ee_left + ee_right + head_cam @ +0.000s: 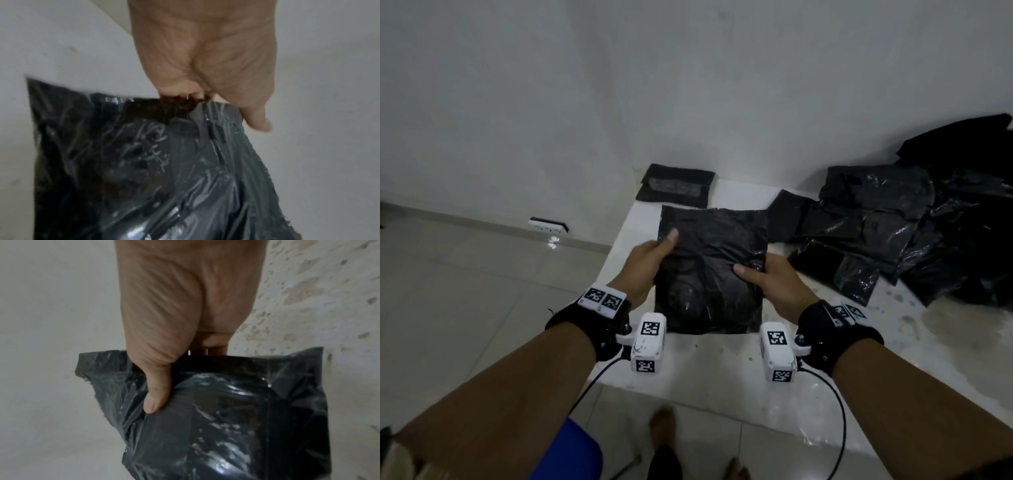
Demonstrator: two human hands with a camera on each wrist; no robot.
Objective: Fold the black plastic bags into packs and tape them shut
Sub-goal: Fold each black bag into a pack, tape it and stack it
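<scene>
Nearest the camera, a bare foot point(662, 423) stands on the tiled floor point(465, 308) beside something blue point(571, 452), and both forearms reach forward wearing black wrist straps point(592, 329) that carry white camera blocks point(649, 342); these blocks bear black-and-white square code markers, and no readable words or brand names show anywhere. Beyond the straps, the two hands hold one black plastic bag point(710, 270), a flat crinkled rectangle, over the white desk point(722, 363); whether its lower edge touches the desk cannot be told. The left hand point(647, 263) pinches the bag's left edge, thumb laid on the top face and fingers hidden beneath, so its grip is clamped on the bag. The right hand point(774, 281) grips the right edge the same way, thumb pressed into the glossy film, as the right wrist view shows plainly. Further back on the desk, a folded black pack point(676, 186) lies flat near the wall point(688, 85), with a shiny strip across it, perhaps tape. To the right, well apart from the held bag, a loose heap of black bags point(893, 226) spreads over the desk's speckled part. At the wall's foot on the left sits a small white socket strip point(548, 224).
</scene>
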